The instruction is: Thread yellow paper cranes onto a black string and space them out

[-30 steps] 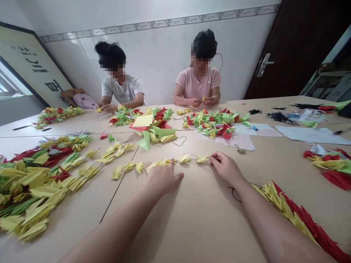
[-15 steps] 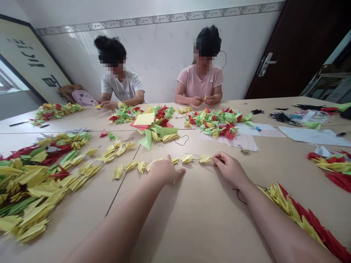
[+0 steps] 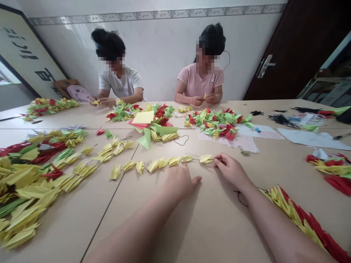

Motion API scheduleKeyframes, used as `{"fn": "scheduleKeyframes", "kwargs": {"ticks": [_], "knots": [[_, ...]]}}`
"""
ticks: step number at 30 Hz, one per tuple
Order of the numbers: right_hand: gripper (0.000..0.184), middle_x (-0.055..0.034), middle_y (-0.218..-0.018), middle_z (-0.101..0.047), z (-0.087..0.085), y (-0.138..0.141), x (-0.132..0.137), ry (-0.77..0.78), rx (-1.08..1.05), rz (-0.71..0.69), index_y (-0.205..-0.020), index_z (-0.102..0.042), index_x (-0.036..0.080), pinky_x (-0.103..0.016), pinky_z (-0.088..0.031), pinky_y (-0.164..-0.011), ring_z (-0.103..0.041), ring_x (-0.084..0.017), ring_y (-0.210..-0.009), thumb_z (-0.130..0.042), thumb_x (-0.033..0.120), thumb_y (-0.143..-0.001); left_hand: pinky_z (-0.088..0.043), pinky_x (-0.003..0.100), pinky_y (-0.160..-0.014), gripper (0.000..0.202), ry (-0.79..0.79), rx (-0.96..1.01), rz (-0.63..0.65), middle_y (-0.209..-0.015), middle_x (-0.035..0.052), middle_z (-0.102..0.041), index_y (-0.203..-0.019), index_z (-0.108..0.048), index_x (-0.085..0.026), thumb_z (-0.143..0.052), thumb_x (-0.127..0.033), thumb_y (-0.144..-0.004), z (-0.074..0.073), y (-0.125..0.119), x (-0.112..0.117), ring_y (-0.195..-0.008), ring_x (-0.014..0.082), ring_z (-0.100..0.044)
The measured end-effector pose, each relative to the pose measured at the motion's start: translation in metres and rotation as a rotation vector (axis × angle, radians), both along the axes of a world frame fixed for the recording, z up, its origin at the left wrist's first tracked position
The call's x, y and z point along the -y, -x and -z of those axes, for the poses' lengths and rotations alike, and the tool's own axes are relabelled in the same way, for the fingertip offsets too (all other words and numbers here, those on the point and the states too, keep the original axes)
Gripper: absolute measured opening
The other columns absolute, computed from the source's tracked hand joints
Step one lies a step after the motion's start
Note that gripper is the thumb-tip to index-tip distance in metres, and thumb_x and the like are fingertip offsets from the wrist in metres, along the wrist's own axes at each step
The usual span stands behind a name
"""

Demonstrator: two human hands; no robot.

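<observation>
A row of folded yellow paper cranes (image 3: 161, 162) lies threaded on a thin dark string across the table. My left hand (image 3: 182, 180) is over the row with its thumb spread and index finger stretched out, touching or just above a yellow crane (image 3: 187, 158). The rest of its fingers are partly hidden. At the row's right end, my right hand (image 3: 230, 167) pinches the string close beside the last yellow crane (image 3: 205, 158). Its fingertips hide the exact grip point. A dark cord loop (image 3: 241, 200) lies by my right wrist.
Strung paper cranes pile up on the left (image 3: 33, 186) and lower right (image 3: 304, 215). Beyond the row are square coloured papers (image 3: 144, 117) and a mixed crane heap (image 3: 219, 122). Two people (image 3: 119, 86) sit opposite, each folding yellow paper. Black cords (image 3: 282, 119) lie at the right.
My left hand has slid right along the row, uncovering several yellow cranes behind it. One crane now sits farther left-to-right under my finger. My right hand keeps its pinch.
</observation>
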State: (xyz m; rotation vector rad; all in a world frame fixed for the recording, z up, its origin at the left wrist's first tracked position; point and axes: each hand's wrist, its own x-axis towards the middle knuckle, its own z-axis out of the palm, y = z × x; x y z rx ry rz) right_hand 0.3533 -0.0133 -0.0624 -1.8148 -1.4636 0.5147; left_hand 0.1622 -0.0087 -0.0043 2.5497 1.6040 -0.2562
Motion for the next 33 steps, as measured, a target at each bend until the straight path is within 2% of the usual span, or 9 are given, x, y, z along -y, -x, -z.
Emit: {"fn": "scheduleKeyframes", "kwargs": {"ticks": [6, 11, 15, 17, 21, 23, 25, 29, 33], "knots": [[0.017, 0.0002, -0.068, -0.063, 0.001, -0.001, -0.001, 0.017, 0.002, 0.001, -0.077, -0.052, 0.022, -0.027, -0.041, -0.064, -0.058, -0.016, -0.067, -0.043, 0.036, -0.077, -0.043, 0.032, -0.058, 0.076, -0.086, 0.184, 0.093, -0.075, 0.0114, -0.066, -0.139, -0.013, -0.011, -0.031, -0.057, -0.08, 0.006, -0.022, 0.001, -0.069, 0.0258, -0.061], [0.017, -0.0001, -0.07, -0.063, 0.004, -0.003, 0.0, 0.0, -0.017, -0.014, -0.078, -0.052, 0.021, -0.026, -0.042, -0.065, -0.059, -0.016, -0.07, -0.042, 0.036, -0.077, -0.041, 0.031, -0.058, 0.071, 0.0, 0.148, 0.138, -0.083, 0.0168, -0.065, -0.133, -0.031, -0.006, -0.033, -0.055, -0.081, 0.011, -0.04, 0.002, -0.073, 0.0264, -0.061], [0.022, -0.0011, -0.07, -0.064, 0.002, -0.002, 0.002, 0.04, -0.001, -0.008, -0.08, -0.053, 0.021, -0.026, -0.042, -0.063, -0.059, -0.017, -0.069, -0.041, 0.039, -0.078, -0.037, 0.026, -0.053, 0.076, 0.058, 0.246, 0.271, -0.066, 0.0037, -0.064, -0.139, 0.0, -0.02, -0.035, -0.053, -0.081, 0.004, 0.027, 0.01, -0.061, 0.0206, -0.059], [0.024, -0.0008, -0.071, -0.064, 0.002, -0.003, 0.003, 0.067, -0.003, 0.008, -0.082, -0.054, 0.022, -0.026, -0.042, -0.063, -0.059, -0.017, -0.07, -0.042, 0.042, -0.076, -0.037, 0.026, -0.054, 0.071, -0.007, 0.262, 0.25, -0.059, -0.0007, -0.059, -0.139, -0.004, -0.024, -0.036, -0.052, -0.082, 0.002, 0.086, 0.007, -0.057, 0.018, -0.055], [0.029, -0.0008, -0.071, -0.064, 0.008, -0.007, 0.001, 0.082, -0.007, 0.037, -0.082, -0.054, 0.023, -0.028, -0.043, -0.064, -0.059, -0.018, -0.071, -0.043, 0.048, -0.073, -0.041, 0.033, -0.074, 0.055, -0.543, 0.401, -0.25, -0.079, 0.0035, -0.06, -0.131, -0.032, -0.021, -0.036, -0.048, -0.083, 0.01, 0.202, -0.026, -0.075, 0.0189, -0.055], [0.03, -0.0016, -0.071, -0.064, 0.011, -0.009, 0.001, 0.089, -0.018, 0.036, -0.082, -0.054, 0.022, -0.027, -0.043, -0.062, -0.059, -0.019, -0.073, -0.043, 0.049, -0.073, -0.035, 0.04, -0.089, 0.056, -0.589, 0.405, -0.334, -0.101, 0.0083, -0.057, -0.125, -0.039, -0.019, -0.037, -0.052, -0.08, 0.019, 0.235, -0.044, -0.099, 0.0245, -0.049], [0.031, -0.0024, -0.072, -0.064, 0.01, -0.009, 0.001, 0.102, -0.014, 0.028, -0.082, -0.054, 0.022, -0.027, -0.044, -0.062, -0.059, -0.02, -0.074, -0.042, 0.049, -0.073, -0.03, 0.042, -0.095, 0.053, -0.531, 0.421, -0.35, -0.114, 0.0093, -0.052, -0.122, -0.044, -0.02, -0.034, -0.053, -0.081, 0.028, 0.247, -0.053, -0.111, 0.0258, -0.042], [0.032, -0.0037, -0.072, -0.065, 0.004, -0.009, 0.002, 0.14, 0.016, 0.041, -0.082, -0.054, 0.021, -0.027, -0.044, -0.065, -0.059, -0.02, -0.075, -0.043, 0.048, -0.071, -0.019, 0.046, -0.103, 0.064, -0.368, 0.371, -0.132, -0.135, 0.0046, -0.037, -0.128, -0.038, -0.027, -0.047, -0.058, -0.073, 0.032, 0.231, -0.045, -0.127, 0.0284, -0.022], [0.032, -0.0049, -0.073, -0.066, 0.004, -0.01, 0.002, 0.142, -0.016, 0.085, -0.083, -0.055, 0.021, -0.027, -0.045, -0.066, -0.06, -0.022, -0.078, -0.048, 0.048, -0.067, -0.024, 0.042, -0.101, 0.056, -0.235, 0.377, -0.031, -0.126, 0.0036, -0.048, -0.122, -0.047, -0.025, -0.05, -0.052, -0.074, 0.029, 0.223, -0.037, -0.122, 0.0262, -0.031]]}}
